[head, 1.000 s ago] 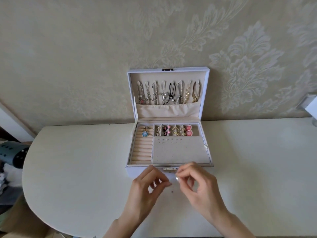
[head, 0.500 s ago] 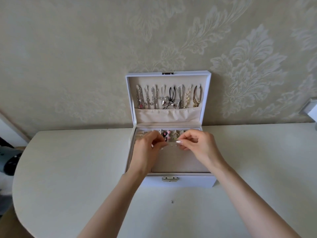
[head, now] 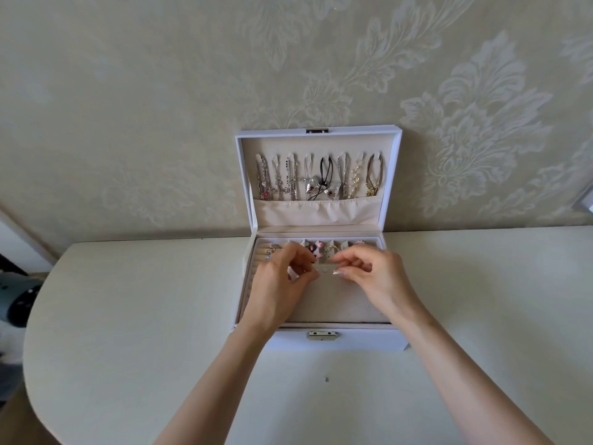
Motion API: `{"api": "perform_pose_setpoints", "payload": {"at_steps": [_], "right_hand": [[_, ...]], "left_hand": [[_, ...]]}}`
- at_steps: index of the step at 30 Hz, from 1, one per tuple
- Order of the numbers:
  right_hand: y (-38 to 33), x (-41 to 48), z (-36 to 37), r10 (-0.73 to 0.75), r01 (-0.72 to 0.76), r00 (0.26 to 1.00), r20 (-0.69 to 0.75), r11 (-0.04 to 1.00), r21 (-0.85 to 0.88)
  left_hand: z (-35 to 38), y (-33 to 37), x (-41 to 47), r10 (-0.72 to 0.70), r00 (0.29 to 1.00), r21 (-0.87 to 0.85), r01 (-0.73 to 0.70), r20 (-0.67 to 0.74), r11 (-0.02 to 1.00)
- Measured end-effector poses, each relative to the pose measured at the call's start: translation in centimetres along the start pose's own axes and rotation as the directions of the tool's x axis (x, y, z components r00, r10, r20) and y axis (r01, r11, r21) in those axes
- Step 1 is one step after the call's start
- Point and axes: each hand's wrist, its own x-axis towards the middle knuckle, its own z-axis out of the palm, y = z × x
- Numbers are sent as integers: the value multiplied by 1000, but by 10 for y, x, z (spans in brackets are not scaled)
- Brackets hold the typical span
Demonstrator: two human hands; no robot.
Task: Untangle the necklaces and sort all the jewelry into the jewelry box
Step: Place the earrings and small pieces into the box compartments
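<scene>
The jewelry box stands open on the white table, against the patterned wallpaper, with its metal clasp facing you. Nearest to you, a tiny dark speck lies on the table between your forearms, apart from the box front.

Both of your hands reach over the front wall and hover above the grey earring pad. Your left hand has its fingers curled in, thumb and forefinger drawn close. Your right hand is in a narrow pinch too, fingertips down at the pad. I cannot tell whether either hand holds anything. A small stud sits on the pad between your fingertips.

Left of the pad run the ring rolls. Behind your hands, the back row of compartments holds small pieces, some pink.

Farther back the lid stands upright, and necklaces hang in a row inside it, ends tucked into a fabric pocket. A silver bow pendant hangs at the middle.
</scene>
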Motion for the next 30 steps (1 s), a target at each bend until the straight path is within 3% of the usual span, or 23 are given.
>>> {"api": "perform_pose_setpoints", "payload": {"at_steps": [4,19,30], "right_hand": [[-5,-3,1,28,-27,1000,-6,997,76],[-1,-3,-1,-20,21,999,-48,1000,9],[-2,-2,-1,-34,34,999,-41,999,-6]], "left_hand": [[-1,0,0,33,999,31,-33,6,999],[-1,2,-1,-13,1000,35,13,-6,999],[-2,2,-1,28,999,115,-33,43,993]]}}
